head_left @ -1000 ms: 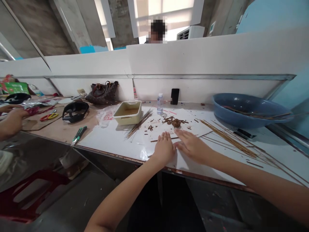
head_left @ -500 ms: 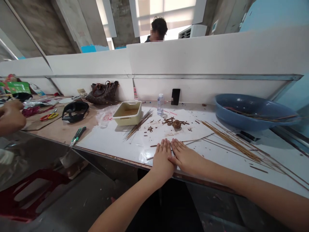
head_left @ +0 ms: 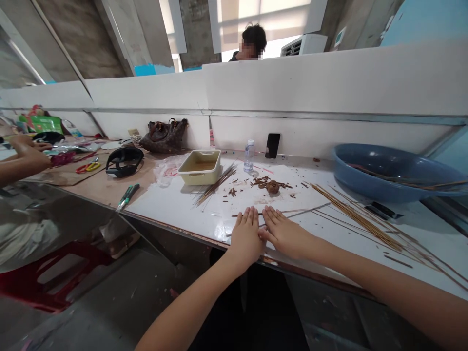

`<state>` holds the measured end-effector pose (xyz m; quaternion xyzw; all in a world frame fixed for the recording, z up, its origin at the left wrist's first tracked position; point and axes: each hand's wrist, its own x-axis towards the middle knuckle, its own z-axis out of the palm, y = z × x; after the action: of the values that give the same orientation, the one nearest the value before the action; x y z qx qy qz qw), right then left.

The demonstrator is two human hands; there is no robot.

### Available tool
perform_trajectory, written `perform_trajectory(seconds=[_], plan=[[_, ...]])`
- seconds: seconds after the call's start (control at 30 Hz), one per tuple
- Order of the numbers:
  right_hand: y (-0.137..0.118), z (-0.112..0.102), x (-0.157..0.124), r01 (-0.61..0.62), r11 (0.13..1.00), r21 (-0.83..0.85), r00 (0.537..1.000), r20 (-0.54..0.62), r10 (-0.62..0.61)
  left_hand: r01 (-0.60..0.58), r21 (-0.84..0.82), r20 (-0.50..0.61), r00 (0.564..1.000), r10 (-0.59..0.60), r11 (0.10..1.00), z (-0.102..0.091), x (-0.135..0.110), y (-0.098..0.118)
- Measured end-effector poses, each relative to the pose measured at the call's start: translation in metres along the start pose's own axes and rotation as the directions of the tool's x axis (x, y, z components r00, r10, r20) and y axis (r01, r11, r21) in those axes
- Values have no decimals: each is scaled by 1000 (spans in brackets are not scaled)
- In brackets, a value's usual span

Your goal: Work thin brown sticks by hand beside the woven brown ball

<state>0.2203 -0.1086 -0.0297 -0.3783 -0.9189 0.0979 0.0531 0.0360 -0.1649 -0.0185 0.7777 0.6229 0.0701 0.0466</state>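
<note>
My left hand [head_left: 246,235] and my right hand [head_left: 283,230] lie flat, palms down, side by side on the white table [head_left: 175,207] near its front edge. The fingers are stretched out and both hands hold nothing. Just beyond the fingertips lies a thin brown stick [head_left: 244,215]. Further back sits a small brown lump [head_left: 272,186] among dark brown scraps [head_left: 260,181]. A bundle of thin dark sticks [head_left: 216,184] lies to the left of the scraps, and long tan sticks [head_left: 356,217] fan out to the right.
A cream rectangular tub [head_left: 200,167], a small clear bottle [head_left: 249,155] and a black phone [head_left: 272,145] stand toward the back wall. A big blue basin [head_left: 395,171] sits at the right. Another person's hands [head_left: 29,148] work at the far left near scissors [head_left: 87,166], a black headset [head_left: 124,161] and a brown bag [head_left: 164,136].
My right hand drew back from near the brown lump to lie beside my left hand. The view shifted slightly to the left.
</note>
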Motion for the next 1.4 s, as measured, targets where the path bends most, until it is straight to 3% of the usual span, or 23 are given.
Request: perform_trajectory(seconds=[0.13,0.37,0.5,0.63,0.87,0.97,1.13,1.4], plan=[[-2,4,-10,6,999,-36,1000,19,-5,-6,15,17,1000,6,1000,0,-13,4],[17,-9,29,33,996,-88,999,23,-31,86,50,21,996,-87,995,-13,22,-3],[18,11,8,80,987,-141,993,-76,-92,46,51,-29,999,-45,998,-4,-3,-3],[14,22,-11,106,978,-181,987,-100,-125,48,58,-63,997,-45,997,0,-23,-1],[19,-11,29,32,991,-133,999,35,-28,142,68,-17,990,-141,988,-15,16,-5],[21,-8,20,65,990,-124,997,42,-60,118,58,-60,992,-114,991,-9,5,-6],[22,17,-10,109,977,-185,993,-31,-116,54,63,-107,993,-47,997,3,-26,-8],[33,2,29,79,983,-167,996,-20,-83,149,26,-58,987,-148,988,-8,14,-15]])
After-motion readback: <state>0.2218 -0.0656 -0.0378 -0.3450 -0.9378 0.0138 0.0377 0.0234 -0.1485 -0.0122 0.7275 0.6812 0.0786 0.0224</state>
